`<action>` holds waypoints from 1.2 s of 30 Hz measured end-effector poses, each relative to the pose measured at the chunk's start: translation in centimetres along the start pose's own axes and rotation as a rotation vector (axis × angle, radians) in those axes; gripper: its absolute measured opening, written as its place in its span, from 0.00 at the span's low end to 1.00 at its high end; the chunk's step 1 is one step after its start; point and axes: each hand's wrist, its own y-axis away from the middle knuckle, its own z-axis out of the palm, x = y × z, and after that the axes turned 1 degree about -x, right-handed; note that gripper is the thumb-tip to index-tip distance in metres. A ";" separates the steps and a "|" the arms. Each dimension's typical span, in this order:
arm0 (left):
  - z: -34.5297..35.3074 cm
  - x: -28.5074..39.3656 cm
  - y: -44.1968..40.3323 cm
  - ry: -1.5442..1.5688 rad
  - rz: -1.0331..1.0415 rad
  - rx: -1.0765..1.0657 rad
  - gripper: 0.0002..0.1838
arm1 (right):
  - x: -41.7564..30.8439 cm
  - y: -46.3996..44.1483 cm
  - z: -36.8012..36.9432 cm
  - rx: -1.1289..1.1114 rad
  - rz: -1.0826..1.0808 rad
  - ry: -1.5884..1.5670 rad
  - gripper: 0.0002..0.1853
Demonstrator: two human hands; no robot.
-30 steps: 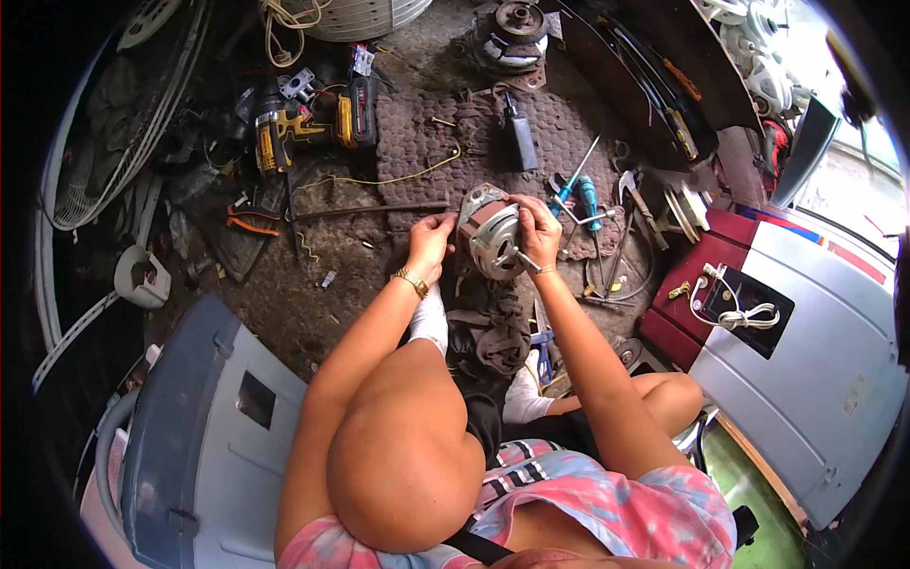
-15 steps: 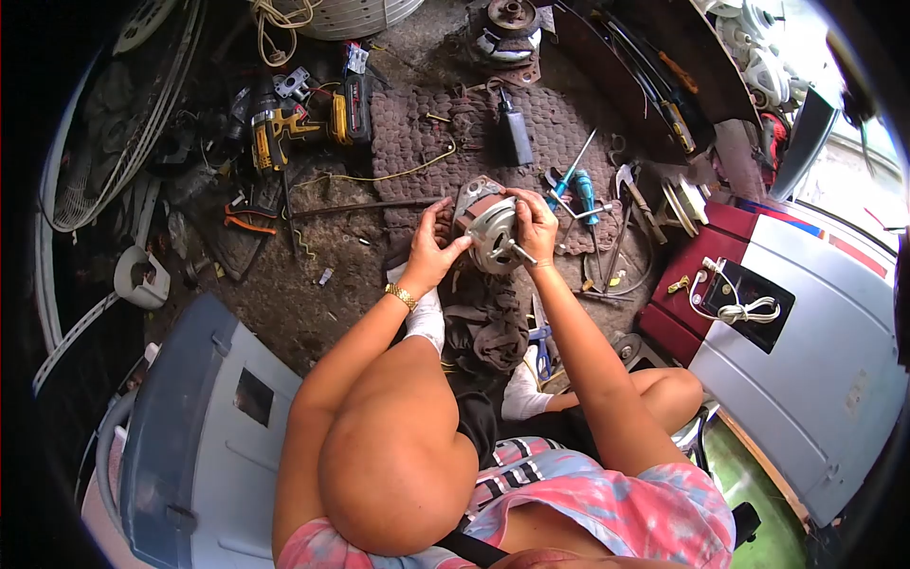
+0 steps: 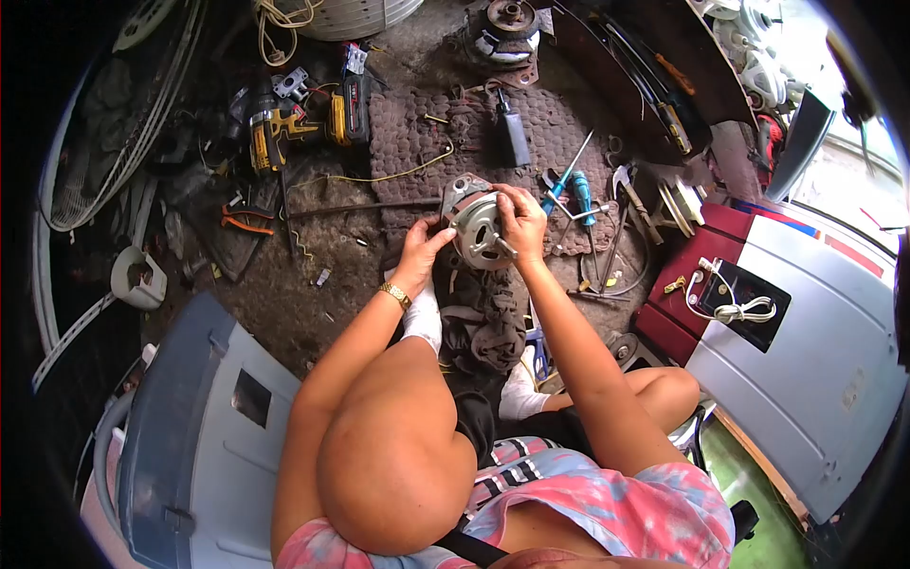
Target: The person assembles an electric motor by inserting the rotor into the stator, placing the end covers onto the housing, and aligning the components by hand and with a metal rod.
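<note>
My left hand (image 3: 424, 256) grips the lower left side of a metal motor (image 3: 477, 232), thumb on its rim. The motor has a flanged end, a round slotted face and a thin rod or shaft sticking out at the lower right. Closed over its upper right edge is my right hand (image 3: 521, 220). The motor is held up, tilted, above a dark crumpled rag (image 3: 498, 327). Just right of my right hand, a blue-handled screwdriver (image 3: 559, 190) and a teal-handled screwdriver (image 3: 584, 194) lie on a woven brown mat (image 3: 408, 142).
A yellow drill (image 3: 275, 133) lies at the upper left, orange-handled pliers (image 3: 248, 220) below it. A black bottle-like object (image 3: 513, 133) rests on the mat. Behind it stands another motor (image 3: 507, 38). A hammer (image 3: 637, 204) lies right. Grey appliance panels (image 3: 796, 360) flank me.
The motor has shifted slightly left and turned, so its slotted face shows more. My right hand has moved a little left and up around its edge; my left hand has moved slightly left and down.
</note>
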 end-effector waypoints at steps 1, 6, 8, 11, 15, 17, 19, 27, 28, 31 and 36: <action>0.1 -0.2 -0.2 0.026 -0.008 0.015 0.19 | 0.0 0.0 0.1 -0.001 0.009 0.014 0.11; 1.2 0.4 0.6 0.013 0.012 0.076 0.22 | -0.8 -0.2 -0.1 0.001 0.061 -0.048 0.11; 1.6 0.8 1.5 -0.018 -0.012 0.084 0.22 | -1.3 -0.2 -0.2 -0.026 0.108 -0.085 0.10; 0.9 0.8 2.0 -0.319 0.104 0.255 0.23 | 0.4 -0.3 1.2 -0.077 0.114 -0.277 0.12; -0.8 2.3 2.1 -0.541 0.226 0.294 0.23 | 0.5 0.1 3.6 -0.172 0.137 -0.356 0.15; -1.5 1.6 2.1 -0.480 0.217 0.274 0.24 | 0.2 -0.8 3.1 -0.223 0.036 -0.304 0.15; -0.8 1.5 2.4 -0.471 0.269 0.286 0.24 | -0.7 -3.0 2.1 -0.293 0.024 -0.195 0.14; -0.2 2.0 2.5 -0.669 0.330 0.338 0.26 | -2.4 -12.6 6.7 -0.462 -0.419 0.689 0.07; -0.2 1.7 2.7 -0.632 0.334 0.338 0.26 | -2.5 -12.8 7.1 -0.486 -0.390 0.763 0.07; -0.6 1.2 2.9 -0.501 0.365 0.276 0.25 | -2.4 -12.3 7.8 -0.473 -0.337 0.839 0.08; -0.2 1.7 2.8 -0.639 0.395 0.304 0.24 | -3.2 -11.9 7.1 -0.396 -0.048 0.701 0.07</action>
